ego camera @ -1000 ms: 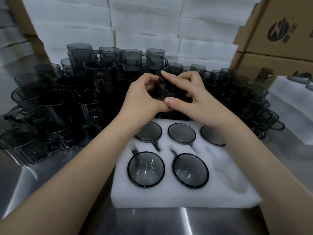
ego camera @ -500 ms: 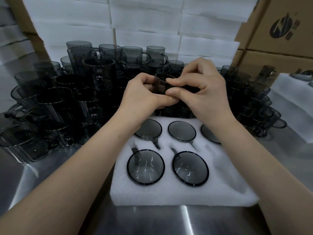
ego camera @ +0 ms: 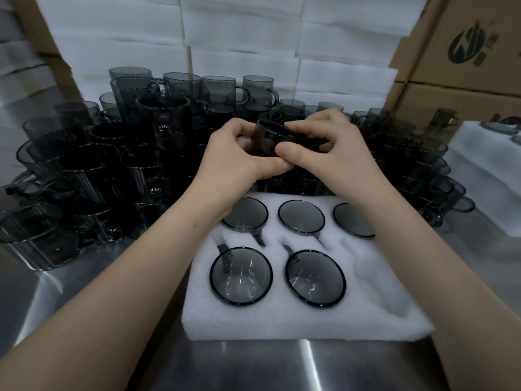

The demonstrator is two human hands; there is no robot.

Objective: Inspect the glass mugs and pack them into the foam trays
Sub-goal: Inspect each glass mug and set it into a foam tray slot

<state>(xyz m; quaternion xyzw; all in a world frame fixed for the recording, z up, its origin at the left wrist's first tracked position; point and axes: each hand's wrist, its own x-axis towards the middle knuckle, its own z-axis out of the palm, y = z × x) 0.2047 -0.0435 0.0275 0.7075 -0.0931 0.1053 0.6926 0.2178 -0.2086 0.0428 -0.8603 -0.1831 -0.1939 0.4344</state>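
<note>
Both my hands hold one smoky grey glass mug [ego camera: 267, 136] in the air above the far edge of the white foam tray [ego camera: 296, 323]. My left hand [ego camera: 236, 162] grips its left side with curled fingers. My right hand [ego camera: 327, 148] pinches its rim and right side, thumb in front. The mug lies tilted, mostly hidden by my fingers. The tray holds several mugs sunk in its pockets, among them a front-left one [ego camera: 241, 275] and a front-right one [ego camera: 315, 277]. The tray's front-right pocket [ego camera: 392, 280] has no mug.
A dense crowd of loose grey mugs [ego camera: 112, 165] stands on the steel table [ego camera: 253, 368] behind and to both sides of the tray. Stacked white foam sheets [ego camera: 239, 38] line the back. Cardboard boxes [ego camera: 465, 52] rise at the right, with another foam tray [ego camera: 485, 170] below them.
Both hands have kept hold of the mug and turned it between them; my right hand's fingers curled further over its rim and the mug rose slightly.
</note>
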